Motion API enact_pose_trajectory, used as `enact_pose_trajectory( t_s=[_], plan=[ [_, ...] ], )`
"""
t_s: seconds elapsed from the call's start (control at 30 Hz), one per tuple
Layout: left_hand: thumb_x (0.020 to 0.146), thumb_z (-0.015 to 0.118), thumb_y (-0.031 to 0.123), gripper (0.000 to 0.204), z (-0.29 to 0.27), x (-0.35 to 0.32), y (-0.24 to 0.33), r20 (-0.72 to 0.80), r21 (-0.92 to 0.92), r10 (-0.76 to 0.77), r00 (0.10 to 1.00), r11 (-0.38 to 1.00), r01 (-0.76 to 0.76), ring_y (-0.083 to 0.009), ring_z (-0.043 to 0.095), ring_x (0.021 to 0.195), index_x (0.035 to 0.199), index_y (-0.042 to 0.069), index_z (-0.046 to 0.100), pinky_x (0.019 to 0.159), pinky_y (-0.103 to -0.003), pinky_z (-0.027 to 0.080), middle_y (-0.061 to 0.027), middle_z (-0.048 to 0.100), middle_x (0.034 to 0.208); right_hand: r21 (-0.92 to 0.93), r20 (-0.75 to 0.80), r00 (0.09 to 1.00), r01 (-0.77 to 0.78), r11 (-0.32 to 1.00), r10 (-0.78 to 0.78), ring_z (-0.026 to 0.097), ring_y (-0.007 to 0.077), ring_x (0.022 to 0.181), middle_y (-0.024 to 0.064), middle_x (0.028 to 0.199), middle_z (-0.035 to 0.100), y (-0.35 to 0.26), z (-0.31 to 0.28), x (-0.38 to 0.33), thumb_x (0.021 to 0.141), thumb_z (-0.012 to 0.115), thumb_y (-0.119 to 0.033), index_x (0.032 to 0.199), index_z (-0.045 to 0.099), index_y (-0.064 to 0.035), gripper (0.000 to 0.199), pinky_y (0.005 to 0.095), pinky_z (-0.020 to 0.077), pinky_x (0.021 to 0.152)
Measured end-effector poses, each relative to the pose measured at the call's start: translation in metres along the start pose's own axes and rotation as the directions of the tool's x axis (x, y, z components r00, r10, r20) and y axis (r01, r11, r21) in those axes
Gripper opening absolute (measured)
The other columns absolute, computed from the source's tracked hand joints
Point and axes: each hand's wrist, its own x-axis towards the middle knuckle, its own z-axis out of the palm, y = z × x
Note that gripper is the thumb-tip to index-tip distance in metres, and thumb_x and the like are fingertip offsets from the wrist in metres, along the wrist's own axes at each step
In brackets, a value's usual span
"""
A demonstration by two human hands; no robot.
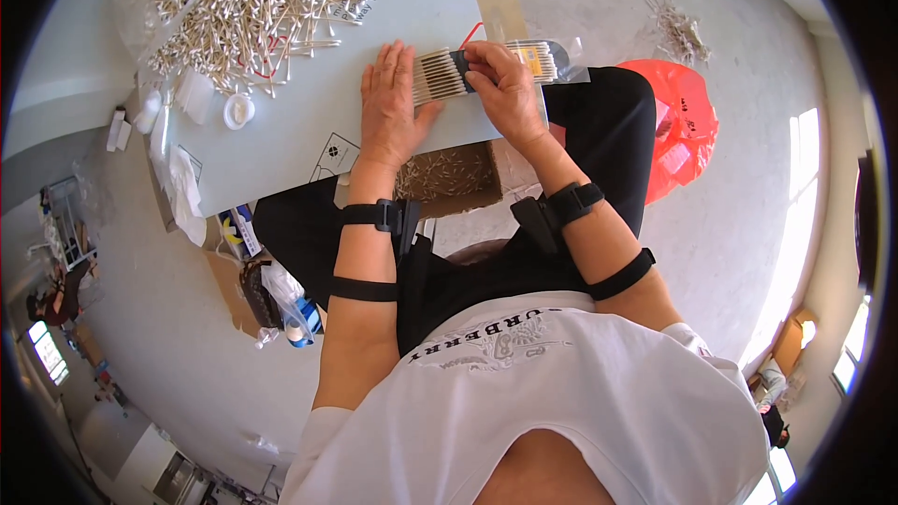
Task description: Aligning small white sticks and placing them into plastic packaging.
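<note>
Single head view: left fisheye, upright, head-worn, facing steeply down past the wearer's white shirt (580, 383), which is nearest. Left hand (387, 105) and right hand (508, 92) farther off, over table (304, 112) toward its near-right corner; floor (739, 140) wraps around.

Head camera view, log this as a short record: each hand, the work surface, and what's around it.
Left hand: spread flat, at the left end of a row of thin sticks
Right hand: fingers curled over a dark band across the row; firmness of grip unclear
Surface: pale table
Upper left of table: large heap of cotton swabs
Nearer the person: small round white tub
Below table edge: cardboard box with loose swabs inside
Right of the knee: red plastic bag
</note>
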Motion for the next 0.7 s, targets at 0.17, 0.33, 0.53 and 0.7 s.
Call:
enact_pose_trajectory(
  t_s=[0.17,0.33,0.53,0.7],
  plan=[
    [0.082,0.069,0.041,0.087,0.006,-0.013,0.025,0.043,0.161,-0.057,0.997,0.986,0.05,-0.0321,0.022,0.145,0.148,0.002,0.029,0.117,-0.053,0.014,-0.0177,0.027,0.155,-0.47,0.051,0.982,0.183,0.863,-0.181,0.064,0.0277,0.082,0.0108,0.088,0.062,-0.009,-0.011,-0.01,0.079,0.066,-0.001,0.096,0.067,-0.0044,0.018,0.0349,0.0516,0.071],
    [0.086,0.064,0.047,0.089,0.01,-0.016,0.027,0.073,0.196,-0.08,0.994,0.979,0.064,-0.032,0.018,0.147,0.15,0.001,0.023,0.117,-0.054,0.011,-0.018,0.023,0.157,-0.529,0.117,0.963,0.268,0.805,-0.244,0.063,0.031,0.077,0.0088,0.084,0.062,-0.005,-0.009,-0.01,0.079,0.068,-0.006,0.089,0.068,-0.0064,0.01,0.0376,0.0512,0.067],
    [0.086,0.064,0.046,0.087,0.011,-0.017,0.027,0.068,0.213,-0.089,0.994,0.974,0.073,-0.0312,0.019,0.147,0.149,0.001,0.025,0.117,-0.053,0.012,-0.0173,0.025,0.156,-0.53,0.13,0.944,0.324,0.784,-0.302,0.062,0.0307,0.078,0.0083,0.081,0.057,-0.001,-0.005,-0.01,0.078,0.066,-0.007,0.084,0.065,-0.0074,0.007,0.0419,0.0498,0.066],
    [0.086,0.063,0.047,0.086,0.012,-0.016,0.028,0.065,0.223,-0.091,0.994,0.972,0.075,-0.031,0.02,0.147,0.149,0.002,0.026,0.117,-0.053,0.012,-0.0171,0.025,0.156,-0.538,0.113,0.947,0.313,0.783,-0.3,0.062,0.0304,0.078,0.0083,0.08,0.058,0.0,-0.005,-0.011,0.078,0.067,-0.008,0.086,0.066,-0.0082,0.008,0.0416,0.0503,0.066]
  ],
)
